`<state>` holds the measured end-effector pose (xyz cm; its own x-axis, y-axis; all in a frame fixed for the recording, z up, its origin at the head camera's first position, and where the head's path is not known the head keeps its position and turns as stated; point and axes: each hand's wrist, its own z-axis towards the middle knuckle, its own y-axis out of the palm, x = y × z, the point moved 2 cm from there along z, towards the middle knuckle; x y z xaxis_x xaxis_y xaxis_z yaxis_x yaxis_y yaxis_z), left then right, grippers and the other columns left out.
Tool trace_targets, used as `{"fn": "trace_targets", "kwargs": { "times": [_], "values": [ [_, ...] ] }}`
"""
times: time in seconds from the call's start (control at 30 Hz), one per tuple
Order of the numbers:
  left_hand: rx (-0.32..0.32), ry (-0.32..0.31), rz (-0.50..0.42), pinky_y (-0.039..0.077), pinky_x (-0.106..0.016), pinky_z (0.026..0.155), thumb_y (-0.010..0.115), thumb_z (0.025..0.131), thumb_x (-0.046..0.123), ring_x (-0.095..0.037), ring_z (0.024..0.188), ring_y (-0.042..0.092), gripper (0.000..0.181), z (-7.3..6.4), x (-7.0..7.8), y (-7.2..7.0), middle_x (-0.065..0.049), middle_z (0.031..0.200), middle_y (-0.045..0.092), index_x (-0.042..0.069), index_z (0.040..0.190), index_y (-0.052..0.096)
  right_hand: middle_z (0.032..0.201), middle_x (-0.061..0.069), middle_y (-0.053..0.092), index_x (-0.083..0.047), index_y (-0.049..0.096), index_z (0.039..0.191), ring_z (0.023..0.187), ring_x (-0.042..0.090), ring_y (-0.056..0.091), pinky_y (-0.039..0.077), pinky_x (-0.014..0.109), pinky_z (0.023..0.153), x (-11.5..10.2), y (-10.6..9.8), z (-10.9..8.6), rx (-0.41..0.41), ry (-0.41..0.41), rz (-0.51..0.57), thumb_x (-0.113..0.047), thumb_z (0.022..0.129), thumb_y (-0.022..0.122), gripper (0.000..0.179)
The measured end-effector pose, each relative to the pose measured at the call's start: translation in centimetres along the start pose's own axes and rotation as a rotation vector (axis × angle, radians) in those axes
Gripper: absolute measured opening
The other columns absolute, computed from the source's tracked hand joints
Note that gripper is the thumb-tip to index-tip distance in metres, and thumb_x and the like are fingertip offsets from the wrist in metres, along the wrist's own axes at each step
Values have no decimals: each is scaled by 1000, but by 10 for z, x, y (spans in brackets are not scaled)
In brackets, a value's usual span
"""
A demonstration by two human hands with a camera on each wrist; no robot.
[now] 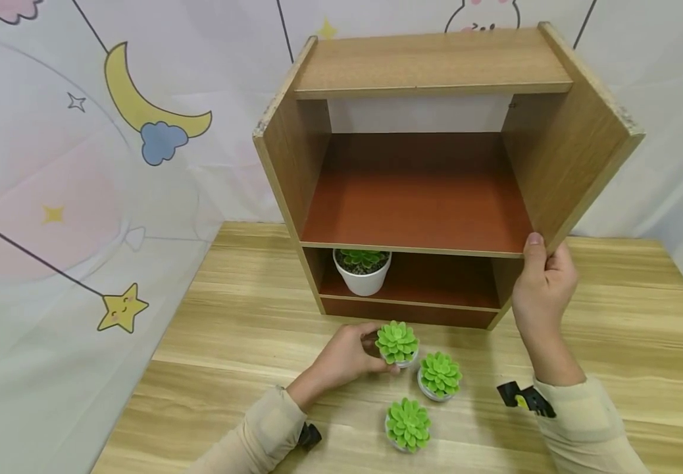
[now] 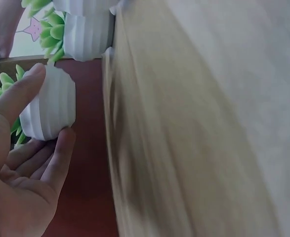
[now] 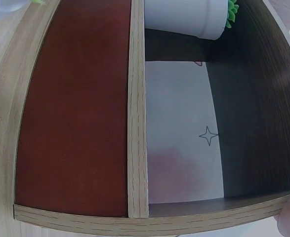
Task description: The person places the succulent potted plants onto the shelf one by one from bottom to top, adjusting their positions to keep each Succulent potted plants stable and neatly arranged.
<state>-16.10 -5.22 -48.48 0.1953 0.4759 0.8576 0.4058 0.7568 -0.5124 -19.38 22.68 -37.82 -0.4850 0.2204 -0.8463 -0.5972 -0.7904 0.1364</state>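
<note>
My left hand (image 1: 346, 355) pinches the white ribbed pot (image 2: 53, 103) of a small artificial succulent (image 1: 397, 343) between thumb and fingers. In the left wrist view, a gap shows between that pot's base and the tabletop. Two matching succulents stand close by, one (image 1: 439, 376) to its right and one (image 1: 408, 425) nearer the front. My right hand (image 1: 545, 293) grips the right side panel of a wooden shelf unit (image 1: 584, 151), thumb on the front edge. Inside its lower compartment, at the left, sits a larger white-potted succulent (image 1: 366, 282).
The shelf unit stands on a wood-grain table (image 1: 229, 309). Its middle shelf board (image 1: 418, 197) has a reddish-brown surface, and a top board (image 1: 430, 62) spans the sides. Behind and to the left hangs a pale cartoon-print cloth (image 1: 158, 191).
</note>
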Motion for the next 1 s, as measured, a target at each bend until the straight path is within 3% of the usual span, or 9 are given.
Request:
{"fn": "trace_targets", "kwargs": {
  "times": [0.27,0.53,0.8,1.0],
  "values": [
    [125,-23,-60,53,-24,83,93,67,25,-12,97,67,75,-3,14,1,-7,119,66,6,132,61,83,-3,64,14,64,96,80,10,57,43,22,71,0,0,-1,2,-12,1,-9,100,54,25],
    [257,-9,-122,54,-25,81,93,67,20,-14,98,67,70,-1,23,-1,-7,122,64,6,129,62,84,-4,64,15,65,98,80,9,57,43,22,70,0,0,0,2,-12,-9,-8,100,54,26],
    [392,44,-106,52,-25,86,93,67,25,-12,101,65,66,2,32,0,-1,119,66,10,124,66,83,-6,62,16,64,100,79,8,54,41,22,70,-4,0,-1,-2,-5,-20,-7,100,53,26],
    [449,52,-77,51,-26,88,93,66,24,-13,103,64,63,6,37,3,1,117,67,12,122,67,77,-6,58,19,60,94,76,7,51,39,21,67,-25,5,-5,-1,4,-17,-6,100,52,27]
  ]
}}
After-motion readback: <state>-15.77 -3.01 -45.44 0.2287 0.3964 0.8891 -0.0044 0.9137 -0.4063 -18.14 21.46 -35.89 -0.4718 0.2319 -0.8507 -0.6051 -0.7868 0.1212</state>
